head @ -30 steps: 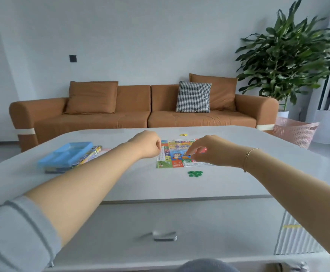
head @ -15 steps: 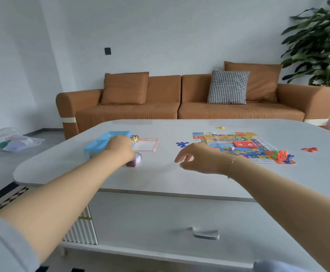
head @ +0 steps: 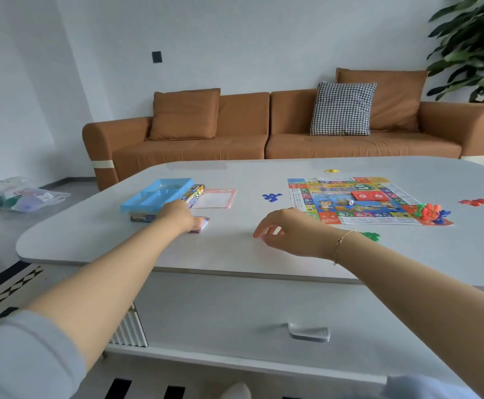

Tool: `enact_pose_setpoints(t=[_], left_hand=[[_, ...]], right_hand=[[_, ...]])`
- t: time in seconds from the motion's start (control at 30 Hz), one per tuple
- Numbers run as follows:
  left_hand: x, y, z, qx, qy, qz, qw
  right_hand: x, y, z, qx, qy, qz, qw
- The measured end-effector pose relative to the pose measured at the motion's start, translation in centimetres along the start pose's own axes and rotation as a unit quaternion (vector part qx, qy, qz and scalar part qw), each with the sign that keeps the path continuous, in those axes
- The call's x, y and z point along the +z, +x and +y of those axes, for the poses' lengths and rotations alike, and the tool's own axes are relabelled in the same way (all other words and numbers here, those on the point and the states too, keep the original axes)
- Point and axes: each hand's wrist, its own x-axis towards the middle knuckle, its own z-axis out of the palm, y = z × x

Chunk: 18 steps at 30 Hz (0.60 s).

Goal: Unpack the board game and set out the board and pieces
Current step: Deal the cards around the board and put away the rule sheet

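The colourful game board (head: 358, 201) lies flat on the white table (head: 235, 249), right of centre. Red, green and blue figures (head: 432, 212) cluster on its near right corner. Blue tokens (head: 271, 196), red tokens (head: 473, 201), green tokens (head: 371, 235) and a yellow token (head: 332, 170) lie around it. My left hand (head: 178, 216) grips a small stack of cards (head: 201, 224) beside the game box (head: 160, 210), which carries a blue plastic tray (head: 157, 194). My right hand (head: 289, 233) hovers over bare tabletop, fingers loosely curled, holding nothing. A pink sheet (head: 216, 198) lies by the box.
A brown sofa (head: 263, 133) with cushions stands behind the table, and a plant (head: 474, 50) at the far right. A plastic bag (head: 22, 194) lies on the floor at left. A drawer handle (head: 308, 332) sits below the table's front edge.
The view swung left from the board. My left hand went from the board to the card stack by the box. My right hand left the board and moved left over bare table.
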Motion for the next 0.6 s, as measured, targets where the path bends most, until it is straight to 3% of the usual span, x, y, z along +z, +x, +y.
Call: enact_pose_setpoints(t=[0.1, 0.27, 0.6], left_hand=[[-0.1, 0.1, 0.4, -0.039, -0.057, -0.033, 0.997], [-0.6, -0.2, 0.8, -0.055, -0.068, -0.162, 0.983], [-0.3, -1.3, 1.5, -0.002, -0.147, -0.12, 0.982]], right_hand=[[0.1, -0.3, 0.1, 0.002, 0.003, 0.01, 1.0], [0.0, -0.9, 0.0, 0.008, 0.009, 0.013, 1.0], [0.1, -1.5, 0.1, 0.018, 0.033, 0.015, 0.999]])
